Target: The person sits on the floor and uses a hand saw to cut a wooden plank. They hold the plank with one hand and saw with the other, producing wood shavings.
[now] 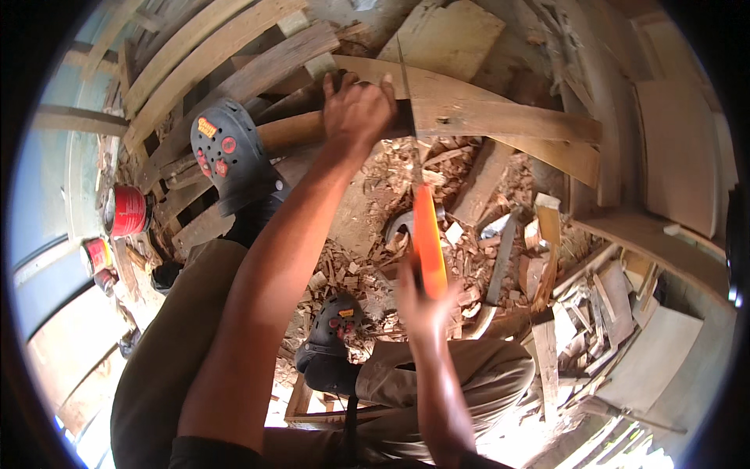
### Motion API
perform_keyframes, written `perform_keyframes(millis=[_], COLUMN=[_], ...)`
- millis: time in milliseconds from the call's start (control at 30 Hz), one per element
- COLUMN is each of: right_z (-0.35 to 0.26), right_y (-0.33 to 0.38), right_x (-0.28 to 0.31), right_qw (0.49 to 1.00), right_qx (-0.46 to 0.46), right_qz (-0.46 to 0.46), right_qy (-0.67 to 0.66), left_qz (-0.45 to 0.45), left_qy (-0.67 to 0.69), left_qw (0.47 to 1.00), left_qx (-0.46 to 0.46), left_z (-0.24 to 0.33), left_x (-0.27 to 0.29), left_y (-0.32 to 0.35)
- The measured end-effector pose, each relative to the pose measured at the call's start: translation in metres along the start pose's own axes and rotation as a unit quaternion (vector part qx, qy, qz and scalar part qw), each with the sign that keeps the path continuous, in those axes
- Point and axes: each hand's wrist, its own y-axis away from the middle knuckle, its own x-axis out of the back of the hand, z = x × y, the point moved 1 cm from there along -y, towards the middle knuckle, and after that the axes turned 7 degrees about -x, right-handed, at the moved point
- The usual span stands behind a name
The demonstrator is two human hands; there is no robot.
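A long wooden plank [508,119] lies crosswise in front of me, its left part darker than its right. My left hand [361,109] grips it from above, fingers bent over its far edge and thumb towards the blade. My right hand [426,289], slightly blurred, is closed round the orange handle of a handsaw [428,234]. The thin blade points away from me and crosses the plank just right of my left hand. How deep the blade sits in the wood I cannot tell. My left foot, in a dark clog [226,152], rests on the plank's left part.
Wood chips [367,273] and offcuts cover the ground. My other clog [334,324] stands among them. Loose boards [226,47] lie at the far left, near a red can [129,211]. A pale flat board [461,39] lies beyond the plank; scrap wood [609,305] is heaped at right.
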Motion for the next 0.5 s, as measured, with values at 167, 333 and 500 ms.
perform_keyframes(millis=[167, 333, 500], right_z=[-0.017, -0.054, 0.012], right_y=[0.031, -0.101, 0.08], right_x=[0.049, -0.03, 0.058], right_qw=[0.996, 0.992, 0.972], right_qx=[0.076, 0.122, 0.134], right_qz=[-0.013, 0.021, 0.009], right_qy=[0.053, -0.003, 0.19], left_qz=[0.022, -0.015, 0.017], left_qy=[-0.021, -0.012, -0.031], left_qw=[0.999, 0.998, 0.999], left_qx=[-0.015, -0.057, -0.021], left_z=[0.014, 0.011, 0.005], left_x=[-0.002, -0.003, 0.002], left_y=[-0.005, -0.003, 0.019])
